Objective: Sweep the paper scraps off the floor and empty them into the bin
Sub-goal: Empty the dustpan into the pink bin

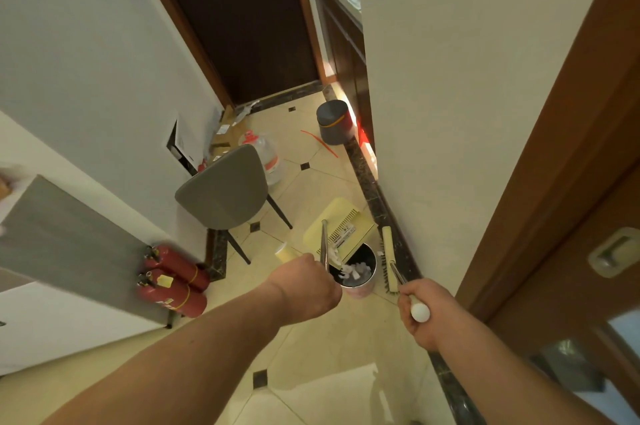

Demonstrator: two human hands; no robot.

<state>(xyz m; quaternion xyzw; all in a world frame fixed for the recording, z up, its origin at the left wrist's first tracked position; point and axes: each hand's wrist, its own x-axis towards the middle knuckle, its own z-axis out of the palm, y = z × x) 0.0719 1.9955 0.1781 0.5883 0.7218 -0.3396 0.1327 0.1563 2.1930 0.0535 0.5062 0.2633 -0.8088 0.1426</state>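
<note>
Tipping labelled dustpan [341, 225] over bin [356, 274].

We see a grey chair [227, 187] left of centre, with a clear water jug [265, 153] just beyond it. Two red fire extinguishers [175, 281] lie near left against the wall. A dark door [239, 16] closes the far end, and a grey lidded container [334, 121] stands far right.
</note>
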